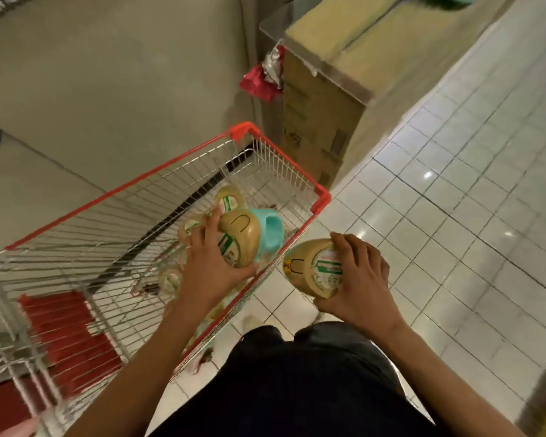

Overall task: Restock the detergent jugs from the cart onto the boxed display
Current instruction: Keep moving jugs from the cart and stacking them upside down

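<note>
Both hands loaded. L hand is down inside the cart, fingers wrapped over a tan jug, thumb on its near side, and the teal cap pokes out to the right of my fingertips. R hand is outside the cart rim, fingers curled round a second jug that hangs over the tile floor w/ nothing under it. More jugs lie beyond and below the L fingers, in the basket. The boxed display sits well ahead of the R fingers, up-right, not reached yet.

Risks, as I read it:
- **Grip:** both holds look to be on the fat body, not a handle, so a heavy, smooth jug could slide out of the palm. The R one would drop straight to tile & prob. crack or pop its cap.
- **Cart rim:** the L jug has to clear the red rim. If it clips the wire, it twists out of my fingers.
- **Two at once:** swinging both toward the boxes could bump them. One at a time is safer, imo.
</note>
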The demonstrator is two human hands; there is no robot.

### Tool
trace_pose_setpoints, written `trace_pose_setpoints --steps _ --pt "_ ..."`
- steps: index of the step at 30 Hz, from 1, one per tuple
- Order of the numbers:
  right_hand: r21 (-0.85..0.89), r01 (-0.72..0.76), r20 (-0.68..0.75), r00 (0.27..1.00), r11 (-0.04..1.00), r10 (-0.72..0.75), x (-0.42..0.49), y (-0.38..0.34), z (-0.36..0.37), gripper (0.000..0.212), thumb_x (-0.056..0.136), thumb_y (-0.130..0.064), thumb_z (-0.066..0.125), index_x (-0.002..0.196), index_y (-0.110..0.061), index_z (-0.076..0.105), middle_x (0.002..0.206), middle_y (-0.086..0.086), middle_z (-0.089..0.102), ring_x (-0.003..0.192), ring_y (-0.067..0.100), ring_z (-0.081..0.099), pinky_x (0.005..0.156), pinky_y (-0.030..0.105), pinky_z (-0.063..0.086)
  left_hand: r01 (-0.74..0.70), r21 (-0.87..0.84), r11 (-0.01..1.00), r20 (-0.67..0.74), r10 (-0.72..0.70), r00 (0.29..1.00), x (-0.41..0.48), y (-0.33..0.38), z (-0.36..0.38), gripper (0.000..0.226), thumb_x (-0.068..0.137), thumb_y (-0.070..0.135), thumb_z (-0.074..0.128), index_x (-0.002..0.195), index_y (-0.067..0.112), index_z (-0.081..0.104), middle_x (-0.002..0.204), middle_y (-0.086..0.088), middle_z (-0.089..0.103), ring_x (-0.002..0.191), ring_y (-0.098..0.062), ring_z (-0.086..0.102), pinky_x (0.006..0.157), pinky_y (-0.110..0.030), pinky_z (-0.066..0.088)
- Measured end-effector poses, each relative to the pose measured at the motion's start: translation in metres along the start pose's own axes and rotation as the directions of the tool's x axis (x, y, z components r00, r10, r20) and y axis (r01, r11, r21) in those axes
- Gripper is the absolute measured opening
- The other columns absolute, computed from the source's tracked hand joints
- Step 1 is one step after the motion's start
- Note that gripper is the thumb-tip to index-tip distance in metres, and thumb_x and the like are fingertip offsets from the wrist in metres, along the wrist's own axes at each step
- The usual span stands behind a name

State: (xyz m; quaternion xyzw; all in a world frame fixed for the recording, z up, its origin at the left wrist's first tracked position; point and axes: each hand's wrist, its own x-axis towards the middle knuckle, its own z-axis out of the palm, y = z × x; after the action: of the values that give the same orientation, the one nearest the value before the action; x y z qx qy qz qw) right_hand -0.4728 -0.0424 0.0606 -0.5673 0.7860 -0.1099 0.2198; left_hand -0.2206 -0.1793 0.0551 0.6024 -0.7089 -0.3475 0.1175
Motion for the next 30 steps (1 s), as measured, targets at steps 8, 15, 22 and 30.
trace_pose_setpoints --steps 8,15,22,30 --pt "0.048 -0.210 -0.053 0.976 0.977 0.212 -0.012 0.152 -0.073 0.126 0.054 -0.059 0.085 0.162 -0.024 0.029 0.157 0.005 0.037 0.142 0.034 0.035 0.117 0.056 0.033 -0.141 0.056 0.988 0.125 0.133 0.983 0.046 0.141 0.111 0.135 0.054 0.064 0.094 0.157 0.059 0.006 0.153 0.001 0.030 0.127 -0.017 0.040 0.095 -0.042 0.042" --pt "0.016 -0.275 -0.049 0.960 0.961 0.275 0.005 0.236 -0.128 0.124 0.059 -0.056 0.088 0.163 -0.021 0.031 0.160 0.009 0.037 0.145 0.035 0.033 0.119 0.055 0.030 -0.262 0.068 0.963 0.165 0.248 0.955 0.086 0.233 0.176 0.134 0.057 0.057 0.097 0.159 0.058 0.009 0.146 0.003 0.031 0.133 -0.032 0.047 0.098 -0.046 0.049" --pt "0.073 -0.337 -0.068 0.937 0.939 0.342 0.058 0.302 -0.174 0.124 0.057 -0.055 0.087 0.162 -0.021 0.030 0.160 0.007 0.036 0.146 0.033 0.032 0.118 0.053 0.030 -0.327 0.085 0.941 0.220 0.303 0.927 0.156 0.325 0.223 0.134 0.056 0.069 0.093 0.158 0.058 0.008 0.151 0.004 0.029 0.134 -0.017 0.035 0.100 -0.048 0.046" --pt "0.073 -0.343 -0.075 0.934 0.936 0.348 0.167 0.371 -0.244 0.122 0.061 -0.060 0.083 0.164 -0.023 0.028 0.160 0.007 0.035 0.148 0.031 0.030 0.119 0.051 0.028 -0.363 0.094 0.927 0.224 0.336 0.915 0.275 0.421 0.270 0.134 0.055 0.063 0.094 0.159 0.056 0.010 0.149 0.001 0.032 0.140 -0.029 0.036 0.099 -0.055 0.047"
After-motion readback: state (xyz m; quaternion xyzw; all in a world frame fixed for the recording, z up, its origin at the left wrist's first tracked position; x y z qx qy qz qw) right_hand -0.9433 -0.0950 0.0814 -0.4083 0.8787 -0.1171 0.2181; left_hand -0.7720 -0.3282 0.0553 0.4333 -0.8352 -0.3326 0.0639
